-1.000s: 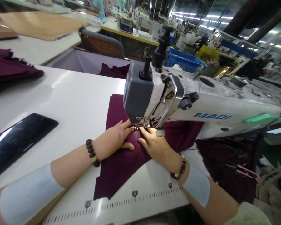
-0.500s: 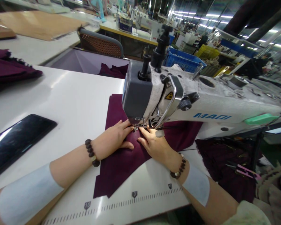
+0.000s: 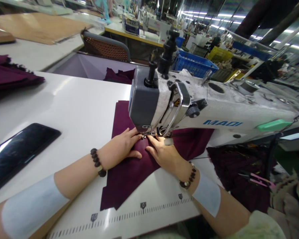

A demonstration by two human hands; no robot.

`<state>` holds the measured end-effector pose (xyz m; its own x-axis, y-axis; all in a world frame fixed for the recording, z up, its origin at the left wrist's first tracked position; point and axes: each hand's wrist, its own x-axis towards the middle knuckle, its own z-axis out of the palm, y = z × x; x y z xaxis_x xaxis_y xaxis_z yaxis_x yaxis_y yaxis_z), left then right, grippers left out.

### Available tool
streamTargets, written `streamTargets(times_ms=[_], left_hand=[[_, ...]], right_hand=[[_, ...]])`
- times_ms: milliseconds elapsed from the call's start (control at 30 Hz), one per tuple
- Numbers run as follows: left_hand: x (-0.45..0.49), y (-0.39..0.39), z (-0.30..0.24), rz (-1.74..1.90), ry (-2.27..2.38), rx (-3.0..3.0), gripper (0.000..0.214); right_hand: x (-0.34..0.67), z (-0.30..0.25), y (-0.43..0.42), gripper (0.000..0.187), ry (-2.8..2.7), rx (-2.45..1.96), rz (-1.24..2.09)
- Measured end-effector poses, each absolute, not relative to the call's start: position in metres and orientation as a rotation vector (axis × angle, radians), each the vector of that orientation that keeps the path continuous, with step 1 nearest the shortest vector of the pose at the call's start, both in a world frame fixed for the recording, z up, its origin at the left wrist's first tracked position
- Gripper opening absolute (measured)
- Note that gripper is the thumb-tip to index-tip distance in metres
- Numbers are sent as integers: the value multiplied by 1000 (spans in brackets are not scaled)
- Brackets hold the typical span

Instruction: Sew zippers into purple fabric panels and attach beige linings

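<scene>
A piece of dark maroon fabric (image 3: pixel 129 172) lies flat on the white table (image 3: pixel 77 109) under the head of a white and grey sewing machine (image 3: pixel 179 106). My left hand (image 3: pixel 121 147) rests palm down on the fabric, fingers stretched toward the needle area. My right hand (image 3: pixel 164 153) lies flat on the fabric just right of it, fingertips close to the presser foot (image 3: pixel 148 135). Both wrists wear bead bracelets, and both forearms carry pale blue sleeve guards.
A black phone (image 3: pixel 17 151) lies on the table at the left. More maroon fabric (image 3: pixel 10 74) is stacked at the far left, and some hangs at the right. A ruler scale (image 3: pixel 139 210) runs along the table's front edge. A chair and blue crate stand behind.
Both hands stay flat on the fabric by the needle. The view has shifted slightly; nothing else has visibly moved.
</scene>
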<state>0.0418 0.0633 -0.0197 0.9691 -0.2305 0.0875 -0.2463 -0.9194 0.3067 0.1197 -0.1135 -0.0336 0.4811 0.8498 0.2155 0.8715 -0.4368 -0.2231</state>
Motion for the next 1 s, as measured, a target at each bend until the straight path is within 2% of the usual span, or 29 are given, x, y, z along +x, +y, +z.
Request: streamTargets(times_ms=[200, 400, 667, 833, 1000], left_hand=[[44, 63, -21, 71, -316, 2846, 59], [-16, 45, -40, 183, -404, 2946, 63], [-61, 25, -45, 365, -329, 2914, 64], [-54, 27, -38, 305, -345, 2932, 72], [-49, 25, -25, 169, -310, 2944, 72]], right_hand=[[121, -33, -111, 38, -1362, -2383, -46], [73, -29, -144, 53, -1543, -2355, -37], [42, -32, -172, 34, -1482, -2217, 37], [45, -31, -171, 32, -1492, -2223, 56], [44, -31, -171, 40, -1512, -2260, 64]])
